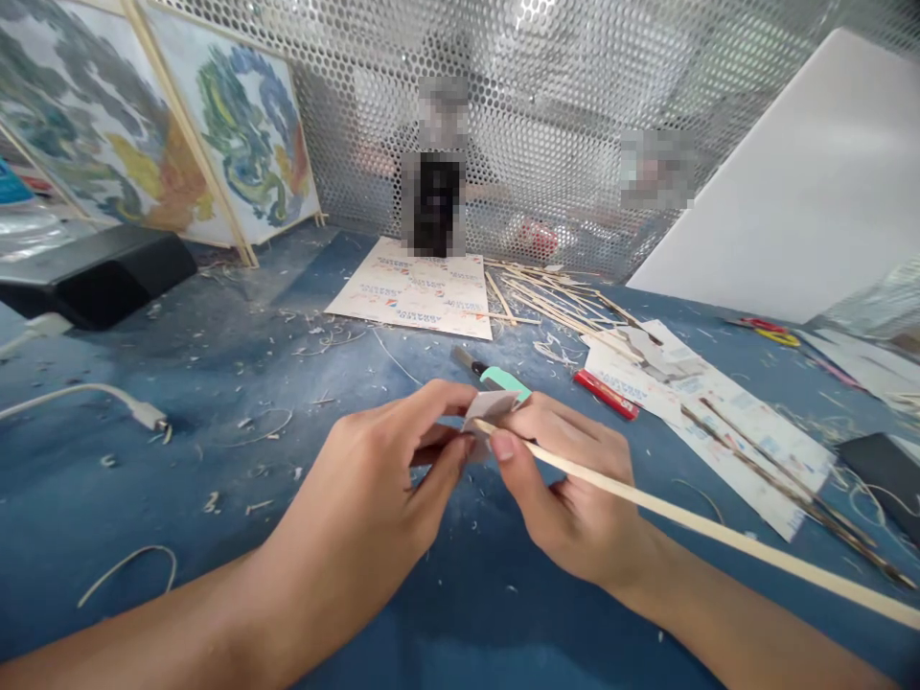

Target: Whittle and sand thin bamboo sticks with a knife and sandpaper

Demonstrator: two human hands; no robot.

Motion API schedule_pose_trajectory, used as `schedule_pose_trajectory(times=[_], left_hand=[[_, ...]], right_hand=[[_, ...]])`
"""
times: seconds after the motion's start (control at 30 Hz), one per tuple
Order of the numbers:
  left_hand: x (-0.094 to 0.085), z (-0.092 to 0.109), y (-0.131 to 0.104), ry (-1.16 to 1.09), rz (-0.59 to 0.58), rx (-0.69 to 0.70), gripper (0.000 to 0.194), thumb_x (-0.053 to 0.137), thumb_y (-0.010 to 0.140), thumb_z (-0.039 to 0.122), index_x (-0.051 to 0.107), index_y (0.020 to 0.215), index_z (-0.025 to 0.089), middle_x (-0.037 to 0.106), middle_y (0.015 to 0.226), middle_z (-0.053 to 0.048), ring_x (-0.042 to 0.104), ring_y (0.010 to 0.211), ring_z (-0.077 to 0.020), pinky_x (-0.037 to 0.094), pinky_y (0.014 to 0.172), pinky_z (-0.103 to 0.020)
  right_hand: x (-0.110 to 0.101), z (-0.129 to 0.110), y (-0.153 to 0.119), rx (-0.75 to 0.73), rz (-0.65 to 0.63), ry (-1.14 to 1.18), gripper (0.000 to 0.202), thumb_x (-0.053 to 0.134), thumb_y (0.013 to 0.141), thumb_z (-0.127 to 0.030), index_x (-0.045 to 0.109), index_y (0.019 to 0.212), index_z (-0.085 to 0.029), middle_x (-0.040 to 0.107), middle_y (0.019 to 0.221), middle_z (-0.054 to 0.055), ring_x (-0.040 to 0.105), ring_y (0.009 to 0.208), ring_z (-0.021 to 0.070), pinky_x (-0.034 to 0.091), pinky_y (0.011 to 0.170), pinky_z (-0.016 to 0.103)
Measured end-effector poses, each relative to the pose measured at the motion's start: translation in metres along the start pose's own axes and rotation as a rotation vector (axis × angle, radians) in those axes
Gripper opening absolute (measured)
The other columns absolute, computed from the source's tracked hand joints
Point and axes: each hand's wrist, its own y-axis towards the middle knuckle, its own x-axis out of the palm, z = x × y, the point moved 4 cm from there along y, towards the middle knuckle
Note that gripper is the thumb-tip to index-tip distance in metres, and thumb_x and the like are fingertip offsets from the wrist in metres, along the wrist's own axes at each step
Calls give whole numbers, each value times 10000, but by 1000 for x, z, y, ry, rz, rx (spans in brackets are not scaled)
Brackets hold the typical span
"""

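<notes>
Paper (495, 402) is pinched by left fingers (447, 470), wooden strip (682, 513) by right fingers (521, 474), near a "COATED ABRASIVE" sheet (424, 292).

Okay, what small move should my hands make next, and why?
Probably slide the wooden strip lightly along the grey paper: your left hand pinches that paper at the strip's tip, while your right hand grips the strip just behind it.

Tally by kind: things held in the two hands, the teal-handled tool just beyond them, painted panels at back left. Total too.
Wooden strip: 1
Grey sheet piece: 1
Teal-handled tool: 1
Painted panels: 2
Total: 5
</notes>
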Motion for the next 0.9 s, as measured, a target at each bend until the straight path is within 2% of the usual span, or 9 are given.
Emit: schedule_pose_trajectory(times=[0.13,0.27,0.4,0.47,0.57,0.67,0.8,0.9], left_hand=[[0,-1,-1,-48,51,40,453,572,954,181,480,1366,346,736,1157,39,758,865,-121,599,765,-203],[2,1,-1,130,-3,121,409,557,955,165,573,1343,293,747,1189,26,749,977,-150,588,822,-211],[-1,5,-3,246,60,190,407,573,960,173,593,1353,280,781,1106,59,761,915,-124,578,778,-166],[-2,8,-5,306,94,245,400,568,969,171,601,1357,260,753,1212,49,745,1002,-122,560,858,-143],[-4,9,-7,367,130,294,412,572,965,154,605,1366,239,682,1348,35,703,1122,-130,512,975,-131],[-7,9,-7,378,163,272,423,594,948,140,618,1356,248,733,1262,39,744,1018,-127,545,923,-138],[-9,13,-8,357,196,250,417,607,940,163,633,1342,273,771,1177,30,770,897,-139,577,877,-187],[-10,15,-7,321,163,186,412,620,929,192,648,1328,289,811,1017,36,776,811,-143,590,759,-191]], right_hand=[[2,1,0,30,-35,57,188,520,965,-141,593,795,-169,571,736,20,506,662,124,406,611,270],[3,3,0,39,-42,43,203,517,971,-144,592,784,-168,561,727,12,508,667,119,399,616,263],[-1,7,0,43,17,-27,179,541,954,-130,570,781,-169,508,702,-16,452,625,98,344,588,257],[-1,8,-1,30,17,-14,215,538,948,-115,522,744,-178,467,681,-29,422,606,93,324,573,254],[3,7,-1,15,-56,45,231,520,942,-95,491,733,-189,462,676,-31,428,601,95,330,567,247],[7,6,-2,17,-106,62,201,524,941,-90,520,767,-191,490,681,-31,447,602,92,340,562,235],[1,4,-1,-7,11,-4,235,544,944,-100,498,732,-191,468,672,-33,428,599,91,335,570,237],[-4,4,0,-31,80,-82,244,535,953,-102,502,725,-184,454,673,-27,409,604,93,323,572,244]])
